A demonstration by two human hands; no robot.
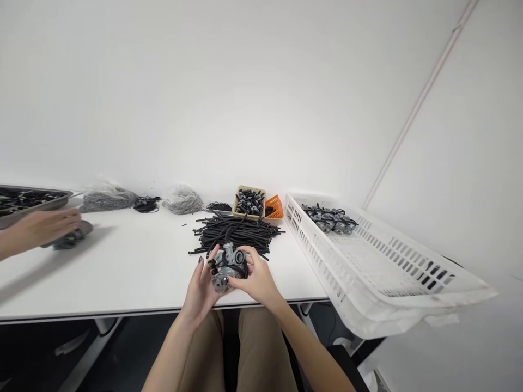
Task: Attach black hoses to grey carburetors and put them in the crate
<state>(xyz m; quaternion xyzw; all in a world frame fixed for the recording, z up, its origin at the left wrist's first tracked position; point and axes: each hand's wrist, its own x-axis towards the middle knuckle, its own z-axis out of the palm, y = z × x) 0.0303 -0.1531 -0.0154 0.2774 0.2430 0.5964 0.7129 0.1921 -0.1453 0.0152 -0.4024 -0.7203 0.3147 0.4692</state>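
a pile of black tubes (pixel 235 235) lies on the white table (pixel 134 272), and just in front of its near edge, on the person's side, is the grey metal part (pixel 229 267), held up in both hands. the left hand (pixel 200 288) is curled around the part's left side, palm turned in; the right hand (pixel 259 280) grips it from the right, thumb across its front and fingers over the upper side. a black hose curves along the part; whether the short tube rising behind it belongs to it or to the pile, i cannot tell.

directly behind the pile stands a yellow basket (pixel 234 207) of small black and grey pieces, with an orange basket (pixel 278 206) just beside, behind the pile's right end. right of the pile, a white crate (pixel 322 267) holds a group of grey parts with black hoses (pixel 330 219) at its far end. behind and left of the pile are 2 clear bags, the nearer (pixel 182 200) and the farther (pixel 108 197), with a black bundle (pixel 147 204) between them. well left of the pile, a co-worker's hand (pixel 55 224), blurred, is over a dark grey object (pixel 75 235), near a metal tray (pixel 44 206).
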